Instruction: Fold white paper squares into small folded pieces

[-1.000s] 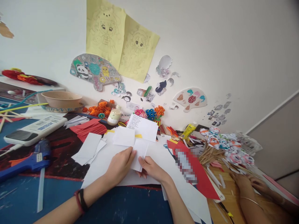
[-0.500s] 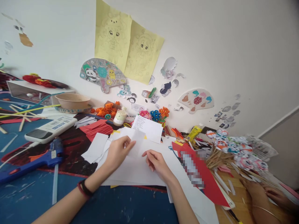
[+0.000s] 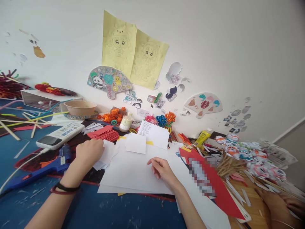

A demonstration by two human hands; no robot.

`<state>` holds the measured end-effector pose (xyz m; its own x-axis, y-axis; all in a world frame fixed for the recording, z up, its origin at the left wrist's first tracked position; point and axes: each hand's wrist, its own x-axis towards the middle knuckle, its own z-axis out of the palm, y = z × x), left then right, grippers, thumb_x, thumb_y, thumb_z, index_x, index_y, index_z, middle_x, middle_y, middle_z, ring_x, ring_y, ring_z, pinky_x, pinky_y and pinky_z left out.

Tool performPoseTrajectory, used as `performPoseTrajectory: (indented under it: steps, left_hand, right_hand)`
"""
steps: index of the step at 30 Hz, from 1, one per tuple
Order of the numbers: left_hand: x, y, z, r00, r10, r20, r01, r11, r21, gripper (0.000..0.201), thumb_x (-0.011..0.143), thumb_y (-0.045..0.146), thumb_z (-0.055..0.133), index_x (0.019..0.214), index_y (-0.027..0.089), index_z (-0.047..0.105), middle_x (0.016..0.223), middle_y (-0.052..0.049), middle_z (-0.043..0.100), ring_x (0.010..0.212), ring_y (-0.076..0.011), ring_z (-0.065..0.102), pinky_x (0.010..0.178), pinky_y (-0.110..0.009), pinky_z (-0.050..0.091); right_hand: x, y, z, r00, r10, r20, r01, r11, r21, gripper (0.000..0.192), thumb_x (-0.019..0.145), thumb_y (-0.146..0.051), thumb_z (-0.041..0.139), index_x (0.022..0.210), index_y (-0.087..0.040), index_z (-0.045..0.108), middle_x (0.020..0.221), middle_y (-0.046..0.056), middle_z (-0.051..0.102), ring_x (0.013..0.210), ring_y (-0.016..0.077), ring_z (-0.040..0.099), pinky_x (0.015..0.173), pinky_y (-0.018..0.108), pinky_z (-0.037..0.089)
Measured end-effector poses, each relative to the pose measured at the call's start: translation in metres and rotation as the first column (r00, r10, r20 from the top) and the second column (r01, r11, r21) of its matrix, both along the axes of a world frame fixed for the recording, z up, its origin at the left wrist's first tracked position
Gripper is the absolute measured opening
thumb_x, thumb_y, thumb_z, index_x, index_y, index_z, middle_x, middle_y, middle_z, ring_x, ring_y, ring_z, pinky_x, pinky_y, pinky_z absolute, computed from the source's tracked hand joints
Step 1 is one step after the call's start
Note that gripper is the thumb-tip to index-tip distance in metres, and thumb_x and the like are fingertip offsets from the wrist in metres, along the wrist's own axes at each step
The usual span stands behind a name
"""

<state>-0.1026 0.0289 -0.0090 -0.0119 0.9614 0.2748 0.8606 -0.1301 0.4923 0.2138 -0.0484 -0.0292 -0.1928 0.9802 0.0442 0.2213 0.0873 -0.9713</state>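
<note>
My left hand [image 3: 90, 156] is bent down over a stack of white paper slips [image 3: 109, 156] at the left of the large white sheets. Its fingertips are hidden behind the back of the hand, so whether it grips a slip does not show. Loosely curled with thumb and fingertips close together, my right hand [image 3: 162, 171] rests over the large white paper [image 3: 128, 178] with nothing visible in it. A small square of white paper [image 3: 135, 144] lies at the far side of these sheets, overlapping a white card with handwriting [image 3: 154, 135].
Left lie a blue glue gun [image 3: 51, 167], a white power bank [image 3: 60, 136] with a cable and red paper slips [image 3: 103, 133]. A small bottle [image 3: 125, 122] stands behind. Red card [image 3: 221, 190] and bundled paper flowers [image 3: 247, 152] are right, near another person's hand [image 3: 271, 203].
My left hand has let go of the small white square, now lying by the handwritten card, and moved left to the slips. My right hand keeps its curled pose. The view has shifted slightly.
</note>
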Motion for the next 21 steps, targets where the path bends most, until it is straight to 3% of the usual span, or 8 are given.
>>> performPoseTrajectory:
  steps: [5, 8, 10, 13, 16, 19, 21]
  left_hand:
    - [0.004, -0.006, 0.007, 0.948, 0.106, -0.301, -0.124, 0.991, -0.044, 0.030, 0.079, 0.030, 0.044, 0.074, 0.011, 0.065, 0.081, -0.021, 0.064, 0.081, -0.0421, 0.059, 0.064, -0.048, 0.040]
    - [0.005, -0.007, 0.010, 0.931, 0.090, -0.354, -0.122, 0.990, -0.069, 0.036, 0.085, 0.028, 0.036, 0.084, 0.010, 0.067, 0.087, -0.020, 0.065, 0.082, -0.0393, 0.061, 0.064, -0.045, 0.042]
    - [0.005, -0.007, 0.011, 0.925, 0.077, -0.372, -0.119, 0.989, -0.090, 0.038, 0.085, 0.026, 0.033, 0.084, 0.011, 0.068, 0.088, -0.021, 0.066, 0.082, -0.0388, 0.062, 0.063, -0.044, 0.043]
    - [0.005, -0.007, 0.008, 0.918, 0.083, -0.388, -0.126, 0.988, -0.086, 0.038, 0.085, 0.024, 0.033, 0.084, 0.010, 0.068, 0.087, -0.023, 0.066, 0.082, -0.0401, 0.062, 0.062, -0.044, 0.044]
    - [0.007, -0.007, 0.005, 0.905, 0.087, -0.416, -0.120, 0.991, -0.052, 0.038, 0.084, 0.020, 0.033, 0.083, 0.009, 0.068, 0.084, -0.022, 0.067, 0.079, -0.0392, 0.064, 0.061, -0.044, 0.045]
    - [0.012, -0.007, 0.002, 0.898, 0.061, -0.436, -0.080, 0.997, -0.024, 0.038, 0.084, 0.014, 0.030, 0.082, 0.008, 0.068, 0.079, -0.021, 0.067, 0.077, -0.0362, 0.065, 0.060, -0.042, 0.047]
    - [0.015, -0.008, 0.002, 0.896, 0.044, -0.441, -0.052, 0.999, -0.007, 0.039, 0.084, 0.011, 0.029, 0.083, 0.008, 0.068, 0.078, -0.021, 0.067, 0.077, -0.0350, 0.066, 0.059, -0.041, 0.048]
  right_hand:
    - [-0.003, -0.001, 0.000, 1.000, -0.019, 0.022, 0.019, 0.999, 0.029, 0.035, 0.086, -0.045, 0.047, 0.091, -0.016, 0.066, 0.061, -0.001, 0.051, 0.046, 0.0084, 0.042, 0.044, 0.021, 0.032]
    - [-0.023, -0.002, 0.003, 0.994, 0.006, 0.111, -0.023, 0.989, 0.145, 0.028, 0.086, -0.036, 0.049, 0.098, -0.018, 0.067, 0.078, 0.004, 0.061, 0.067, 0.0144, 0.055, 0.061, 0.026, 0.042]
    - [-0.046, -0.001, 0.005, 0.970, 0.000, 0.244, -0.068, 0.961, 0.267, 0.024, 0.087, -0.028, 0.048, 0.099, -0.020, 0.068, 0.089, 0.006, 0.062, 0.077, 0.0164, 0.055, 0.070, 0.028, 0.042]
    - [-0.088, 0.006, 0.005, 0.872, -0.044, 0.487, -0.174, 0.903, 0.392, 0.025, 0.085, -0.019, 0.048, 0.102, -0.020, 0.067, 0.087, 0.006, 0.060, 0.085, 0.0188, 0.053, 0.076, 0.029, 0.041]
    - [-0.126, 0.018, 0.004, 0.713, -0.157, 0.684, -0.281, 0.829, 0.484, 0.026, 0.084, -0.017, 0.047, 0.103, -0.017, 0.064, 0.087, 0.007, 0.058, 0.087, 0.0213, 0.051, 0.078, 0.032, 0.040]
    - [-0.147, 0.028, 0.002, 0.615, -0.270, 0.741, -0.281, 0.803, 0.526, 0.021, 0.085, -0.018, 0.045, 0.087, -0.015, 0.066, 0.082, 0.007, 0.056, 0.081, 0.0216, 0.049, 0.074, 0.032, 0.039]
    - [-0.152, 0.032, -0.001, 0.606, -0.306, 0.734, -0.248, 0.804, 0.540, 0.021, 0.084, -0.016, 0.044, 0.085, -0.016, 0.065, 0.080, 0.006, 0.055, 0.080, 0.0209, 0.049, 0.072, 0.031, 0.039]
